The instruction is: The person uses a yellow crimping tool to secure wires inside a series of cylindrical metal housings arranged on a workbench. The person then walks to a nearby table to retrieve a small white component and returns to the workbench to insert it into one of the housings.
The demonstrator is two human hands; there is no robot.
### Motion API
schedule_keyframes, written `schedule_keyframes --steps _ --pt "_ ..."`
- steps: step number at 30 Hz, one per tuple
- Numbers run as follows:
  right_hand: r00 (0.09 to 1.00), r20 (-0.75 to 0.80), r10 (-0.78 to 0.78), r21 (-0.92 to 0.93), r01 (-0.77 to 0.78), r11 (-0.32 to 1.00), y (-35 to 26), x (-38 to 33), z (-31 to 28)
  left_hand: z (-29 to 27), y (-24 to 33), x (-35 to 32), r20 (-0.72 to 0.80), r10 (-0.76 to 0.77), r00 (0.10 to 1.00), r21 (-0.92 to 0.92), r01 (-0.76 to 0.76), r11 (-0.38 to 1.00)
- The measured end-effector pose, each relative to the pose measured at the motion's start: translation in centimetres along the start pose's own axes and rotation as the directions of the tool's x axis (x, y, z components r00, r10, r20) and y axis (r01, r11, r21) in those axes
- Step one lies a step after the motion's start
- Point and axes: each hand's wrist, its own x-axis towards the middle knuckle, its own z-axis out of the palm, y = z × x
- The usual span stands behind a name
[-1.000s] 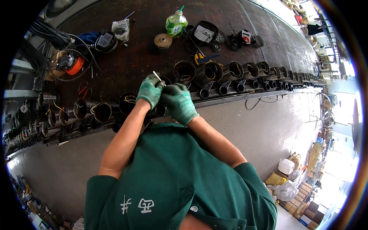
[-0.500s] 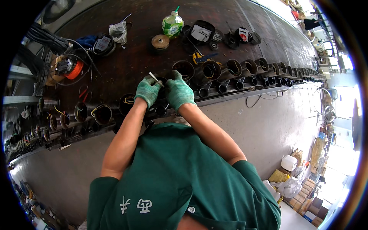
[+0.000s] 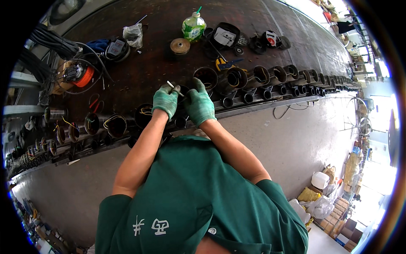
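Note:
My left hand (image 3: pixel 165 100), in a green knit glove, is closed with a thin white stick (image 3: pixel 170 84) in its fingers. The stick slants across the mouth of a dark metal tube (image 3: pixel 182 89) in the row along the bench edge. On the right side of that same tube is my right hand (image 3: pixel 199 105), gloved alike, with its fingers curled at the rim. The two hands hide most of this tube and whatever is inside it. Another open tube (image 3: pixel 206 76) stands just beyond my right hand, and one with a yellow wire (image 3: pixel 143 114) is left of my left wrist.
Tubes line the bench edge both ways, some with wires. On the dark bench (image 3: pixel 139 76) are a spool (image 3: pixel 180 45), a green-labelled bottle (image 3: pixel 194 28), yellow-and-blue pliers (image 3: pixel 224 64), red-handled scissors (image 3: pixel 95 103) and an orange reel (image 3: pixel 84 77). Bags and boxes (image 3: pixel 323 203) lie on the right floor.
The fingers of my right hand have shifted and bent more over the tube's rim. My left hand keeps the white stick at nearly the same spot. The whole view has moved slightly.

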Motion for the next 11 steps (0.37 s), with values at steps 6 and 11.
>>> schedule_keyframes --steps 6,11 --pt "0.993 -0.070 -0.092 0.068 0.097 0.993 1.6 -0.2 1.1 1.5 -1.5 0.1 -0.046 -0.104 0.994 -0.082 0.100 0.992" --pt "0.991 0.084 -0.100 0.026 0.098 0.995 1.3 0.6 -1.0 1.1 -1.4 0.2 -0.004 -0.192 0.981 -0.256 0.184 0.949"
